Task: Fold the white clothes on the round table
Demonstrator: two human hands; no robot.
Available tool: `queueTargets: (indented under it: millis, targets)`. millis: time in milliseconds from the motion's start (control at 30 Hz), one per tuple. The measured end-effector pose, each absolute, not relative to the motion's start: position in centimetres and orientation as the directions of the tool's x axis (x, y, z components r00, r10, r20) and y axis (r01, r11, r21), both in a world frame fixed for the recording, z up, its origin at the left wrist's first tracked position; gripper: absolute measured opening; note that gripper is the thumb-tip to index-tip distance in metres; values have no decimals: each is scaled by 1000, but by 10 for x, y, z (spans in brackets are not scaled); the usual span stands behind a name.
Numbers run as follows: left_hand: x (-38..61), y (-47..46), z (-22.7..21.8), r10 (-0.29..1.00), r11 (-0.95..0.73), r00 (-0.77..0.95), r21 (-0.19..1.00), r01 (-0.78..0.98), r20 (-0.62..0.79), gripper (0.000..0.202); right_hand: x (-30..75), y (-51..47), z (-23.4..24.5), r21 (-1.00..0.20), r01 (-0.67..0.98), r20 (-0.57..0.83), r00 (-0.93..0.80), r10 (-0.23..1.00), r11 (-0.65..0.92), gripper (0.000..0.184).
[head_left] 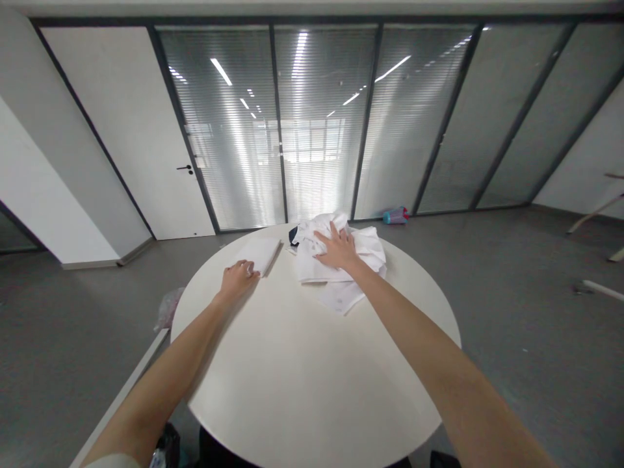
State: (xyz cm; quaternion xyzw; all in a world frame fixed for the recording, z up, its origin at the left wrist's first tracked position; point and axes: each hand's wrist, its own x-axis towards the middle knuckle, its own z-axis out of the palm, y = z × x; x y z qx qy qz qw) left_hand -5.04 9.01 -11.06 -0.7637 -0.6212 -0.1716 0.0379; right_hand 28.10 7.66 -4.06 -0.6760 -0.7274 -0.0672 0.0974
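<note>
A folded white cloth [266, 252] lies flat toward the far left of the round white table [312, 370]. My left hand [238, 279] is at its near edge, fingers curled and closed on it. To the right rests a loose, rumpled heap of white cloth [368, 250], probably garments, with one flap spread toward me. My right hand [337, 248] lies on top of this heap with its fingers spread. A small dark item [293, 236] pokes out at the heap's left side; its kind is unclear.
Glass partitions with blinds [316, 130] and a white door [127, 130] stand beyond the table. On the floor are a blue and pink bin-like object [396, 216] and a clear plastic bag [169, 309] by the table's left edge. Chair-like legs [602, 289] show at right.
</note>
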Motion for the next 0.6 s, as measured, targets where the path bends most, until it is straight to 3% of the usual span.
queueTargets:
  millis: [133, 300, 400, 467, 500, 567, 600]
  targets:
    - [-55, 102, -108, 928, -244, 147, 259, 935, 344, 30, 281, 65, -36, -89, 993, 327, -48, 944, 82, 92]
    - [-62, 103, -103, 902, -265, 64, 429, 863, 427, 46, 272, 45, -40, -72, 977, 603, -116, 789, 199, 83]
    - [-70, 91, -99, 881, -316, -106, 740, 594, 462, 49, 258, 36, -47, -15, 910, 690, -290, 663, 414, 61]
    - [-77, 80, -98, 893, -322, -255, 922, 214, 371, 44, 243, 31, -54, 23, 792, 628, -486, 608, 610, 54]
    - [-81, 75, -97, 907, -298, -298, 954, 40, 296, 43, 235, 29, -58, 26, 723, 562, -582, 588, 691, 55]
    - [-92, 67, -96, 928, -212, -333, 972, -99, 168, 40, 217, 24, -66, -11, 619, 385, -723, 574, 786, 61]
    - [-98, 64, -96, 926, -170, -351, 984, -54, 141, 39, 208, 21, -70, -44, 598, 288, -759, 584, 800, 60]
